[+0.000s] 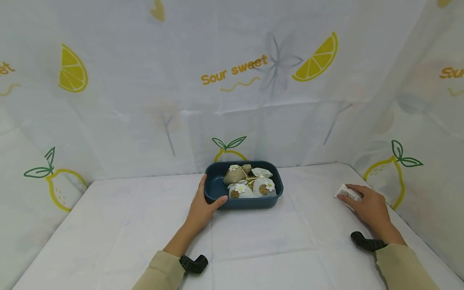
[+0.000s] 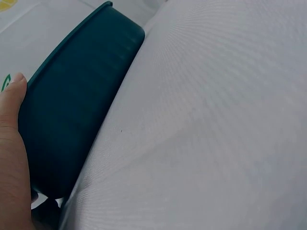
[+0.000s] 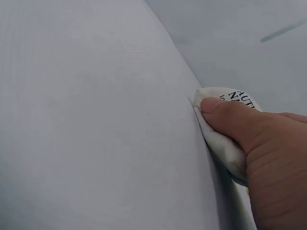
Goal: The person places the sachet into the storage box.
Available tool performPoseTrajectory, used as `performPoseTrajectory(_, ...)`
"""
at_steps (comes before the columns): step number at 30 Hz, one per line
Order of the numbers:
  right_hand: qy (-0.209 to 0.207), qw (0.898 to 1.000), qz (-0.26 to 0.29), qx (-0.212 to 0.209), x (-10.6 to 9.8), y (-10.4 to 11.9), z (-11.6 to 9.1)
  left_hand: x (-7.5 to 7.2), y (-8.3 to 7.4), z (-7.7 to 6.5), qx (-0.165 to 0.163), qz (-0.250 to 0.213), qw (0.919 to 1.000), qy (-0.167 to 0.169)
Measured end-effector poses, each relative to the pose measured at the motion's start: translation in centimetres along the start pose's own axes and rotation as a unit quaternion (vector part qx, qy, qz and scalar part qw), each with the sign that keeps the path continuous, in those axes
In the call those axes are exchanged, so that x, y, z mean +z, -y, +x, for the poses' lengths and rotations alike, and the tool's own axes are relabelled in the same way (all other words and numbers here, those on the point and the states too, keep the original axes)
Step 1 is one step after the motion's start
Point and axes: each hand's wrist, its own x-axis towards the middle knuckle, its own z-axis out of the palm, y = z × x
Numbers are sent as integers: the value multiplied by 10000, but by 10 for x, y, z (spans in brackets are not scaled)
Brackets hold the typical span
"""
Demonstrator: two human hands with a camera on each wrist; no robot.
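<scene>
A dark blue plastic basket (image 1: pixel 250 204) stands at the back middle of the table, holding several small drawstring pouches (image 1: pixel 264 187) decorated with white daisies. My left hand (image 1: pixel 201 205) grips its left end, thumb over the near front corner and fingers along the left side. In the left wrist view the thumb lies at the rim, beside the tall basket wall (image 2: pixel 76 96). Over on the right, my right hand (image 1: pixel 369 206) holds a small white cloth pouch (image 1: pixel 344 191) with black lettering at the table surface. The right wrist view shows the thumb pressing on this pouch (image 3: pixel 225 151).
A white cloth covers the table (image 1: pixel 253 257). Behind it and on both sides rise white curtains (image 1: pixel 145 92) printed with lemons. Inside the basket, the pouches crowd the middle and right, with bare floor (image 1: pixel 216 183) showing at its left. Each wrist wears a black band (image 1: pixel 193 264).
</scene>
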Motion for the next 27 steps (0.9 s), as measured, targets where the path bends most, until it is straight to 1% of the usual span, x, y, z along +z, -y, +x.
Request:
performPoseTrajectory(4, -288, 9992, 14, -270, 1, 4, 0, -1, -1, -1, -6, -9, 10000, 2)
performPoseTrajectory(8, -730, 9946, -110, -735, 3, 7, 2, -1, -1, -1, 12, -17, 10000, 9)
performPoseTrajectory(10, -831, 9931, -113, -823, 3, 8, 2, -1, -1, -1, 12, -17, 10000, 10)
performPoseTrajectory(13, -791, 9935, 18, -820, 4, 10, 2, 0, 0, 0, -9, 5, 10000, 16)
performPoseTrajectory(20, -845, 9944, 298, -567, 5, 19, 4, -1, 2, -1, -38, -9, 10000, 16)
performPoseTrajectory(22, -865, 9944, 393, -464, 4, 27, 5, -1, 2, -1, -28, -3, 10000, 12)
performPoseTrajectory(27, -867, 9919, 618, -687, 3, 58, 6, 0, 2, 1, 11, -30, 10000, 13)
